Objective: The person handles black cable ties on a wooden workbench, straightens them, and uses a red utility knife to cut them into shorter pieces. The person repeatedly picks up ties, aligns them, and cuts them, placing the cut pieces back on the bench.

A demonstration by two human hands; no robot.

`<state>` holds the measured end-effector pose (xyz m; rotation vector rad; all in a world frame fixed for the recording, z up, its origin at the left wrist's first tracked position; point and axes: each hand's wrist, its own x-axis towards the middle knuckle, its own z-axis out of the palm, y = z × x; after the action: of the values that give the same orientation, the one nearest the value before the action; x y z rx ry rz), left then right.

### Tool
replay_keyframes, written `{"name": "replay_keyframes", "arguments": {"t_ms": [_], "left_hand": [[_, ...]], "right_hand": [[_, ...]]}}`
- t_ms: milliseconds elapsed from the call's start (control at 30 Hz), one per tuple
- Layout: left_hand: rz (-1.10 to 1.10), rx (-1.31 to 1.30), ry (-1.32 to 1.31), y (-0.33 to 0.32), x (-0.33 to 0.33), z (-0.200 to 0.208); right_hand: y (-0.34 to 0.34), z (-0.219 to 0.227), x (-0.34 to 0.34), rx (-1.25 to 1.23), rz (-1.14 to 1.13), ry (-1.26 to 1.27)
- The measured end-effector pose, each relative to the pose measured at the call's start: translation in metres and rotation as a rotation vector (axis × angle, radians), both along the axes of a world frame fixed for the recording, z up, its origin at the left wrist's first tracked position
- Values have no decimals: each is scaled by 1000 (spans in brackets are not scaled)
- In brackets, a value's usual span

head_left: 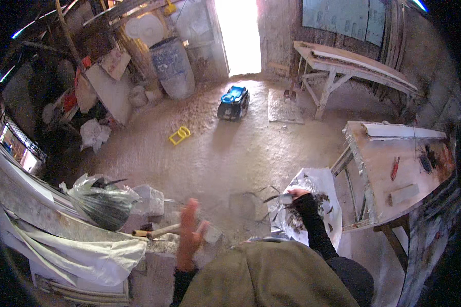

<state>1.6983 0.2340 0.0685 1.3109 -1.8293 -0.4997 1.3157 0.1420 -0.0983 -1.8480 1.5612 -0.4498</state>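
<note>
My left hand is raised at lower centre, thumb apart from the fingers and nothing seen in it. It is slightly blurred, close to a wooden stick on the ledge. Further right, my right hand is closed on a small pale piece with a dark, thin, pointed end reaching left; its kind is not clear. Beneath that hand lies a white sheet strewn with dark scraps and thin strips. More dark strips stick out past its left edge.
On the left ledge sit a clear plastic bag of dark material and a white cloth. A worktable at right bears a red-handled tool. On the floor ahead are a blue-and-black toy car and a yellow frame.
</note>
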Motion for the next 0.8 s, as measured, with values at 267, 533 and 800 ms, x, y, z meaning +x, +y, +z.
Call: {"name": "replay_keyframes", "arguments": {"t_ms": [267, 533, 800], "left_hand": [[-306, 97, 93, -19, -148, -36], [246, -139, 228, -17, -84, -17], [565, -51, -626, -21, -116, -21]], "right_hand": [[42, 161, 74, -202, 530, -141], [63, 134, -81, 40, 143, -212], [88, 159, -180, -242, -233, -607]]}}
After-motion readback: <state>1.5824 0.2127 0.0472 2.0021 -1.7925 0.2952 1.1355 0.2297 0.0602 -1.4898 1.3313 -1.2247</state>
